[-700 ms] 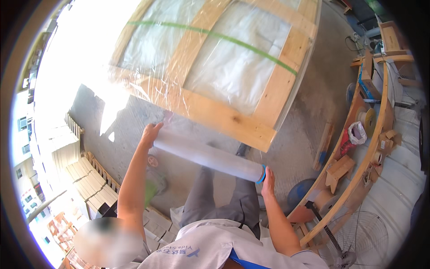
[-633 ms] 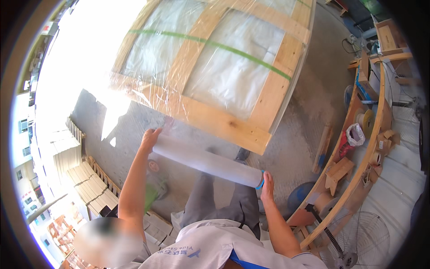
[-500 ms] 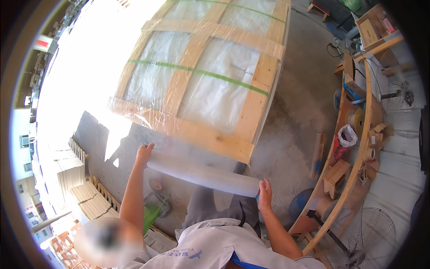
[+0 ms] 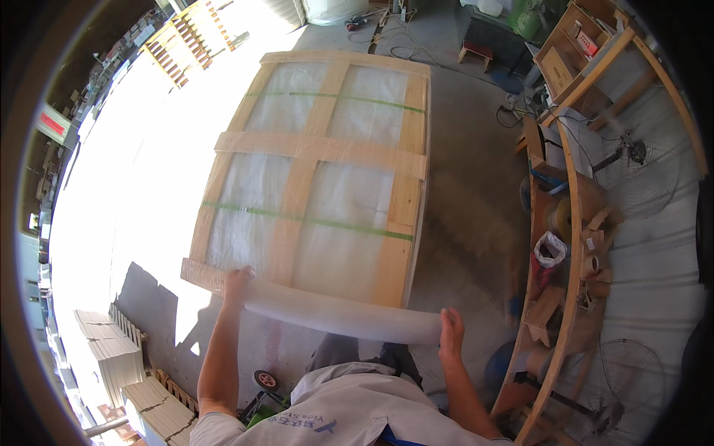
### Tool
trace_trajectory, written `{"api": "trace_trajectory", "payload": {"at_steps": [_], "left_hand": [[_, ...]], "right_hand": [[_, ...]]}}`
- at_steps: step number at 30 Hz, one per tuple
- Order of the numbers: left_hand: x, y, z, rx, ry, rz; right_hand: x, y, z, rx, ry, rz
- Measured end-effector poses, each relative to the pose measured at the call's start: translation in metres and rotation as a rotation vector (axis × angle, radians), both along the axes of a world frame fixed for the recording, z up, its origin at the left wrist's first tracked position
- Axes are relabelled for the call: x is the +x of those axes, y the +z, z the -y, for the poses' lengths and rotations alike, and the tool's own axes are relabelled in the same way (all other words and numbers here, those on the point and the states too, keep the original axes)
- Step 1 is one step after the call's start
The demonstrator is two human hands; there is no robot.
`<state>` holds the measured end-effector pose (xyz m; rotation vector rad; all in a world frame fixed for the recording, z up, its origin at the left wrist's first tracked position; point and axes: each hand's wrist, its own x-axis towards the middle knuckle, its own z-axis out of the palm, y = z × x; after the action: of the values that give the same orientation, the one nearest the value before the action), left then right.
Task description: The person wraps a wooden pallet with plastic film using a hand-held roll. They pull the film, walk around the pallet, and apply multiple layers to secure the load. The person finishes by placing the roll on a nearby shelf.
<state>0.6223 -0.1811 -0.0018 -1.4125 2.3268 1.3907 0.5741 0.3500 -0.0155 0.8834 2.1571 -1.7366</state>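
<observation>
A long, whitish roll of stretch film (image 4: 342, 315) spans sideways in front of me, between my two hands. My left hand (image 4: 238, 285) is closed round its left end. At the other end, my right hand (image 4: 451, 333) grips the roll with the thumb up. Just beyond the roll stands a large wooden crate (image 4: 321, 149), wrapped in clear film, with green straps across it and white padding showing between its boards. In this view the roll overlaps the crate's near edge; whether they touch I cannot tell.
On the right runs a wooden shelf frame (image 4: 571, 312) holding cartons, a lined red bag (image 4: 549, 251) and tape rolls. Fans (image 4: 623, 379) stand behind it. Stacked pale slabs (image 4: 111, 357) sit on pallets at left. A wheeled green item (image 4: 266, 380) is near my left side.
My view has tilted up, so the whole crate top shows lower in the picture. Both hands still hold the film roll, which now appears against the crate's near edge.
</observation>
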Motion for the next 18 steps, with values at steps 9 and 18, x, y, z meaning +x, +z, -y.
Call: {"api": "trace_trajectory", "payload": {"at_steps": [9,18], "left_hand": [[-0.154,0.009,0.013,0.079,0.057,-0.074],[-0.439,0.005,0.060,-0.092,-0.061,-0.168]], "right_hand": [[-0.126,-0.006,0.016,0.016,-0.019,-0.047],[-0.400,-0.025,0.050,-0.073,-0.205,-0.361]]}}
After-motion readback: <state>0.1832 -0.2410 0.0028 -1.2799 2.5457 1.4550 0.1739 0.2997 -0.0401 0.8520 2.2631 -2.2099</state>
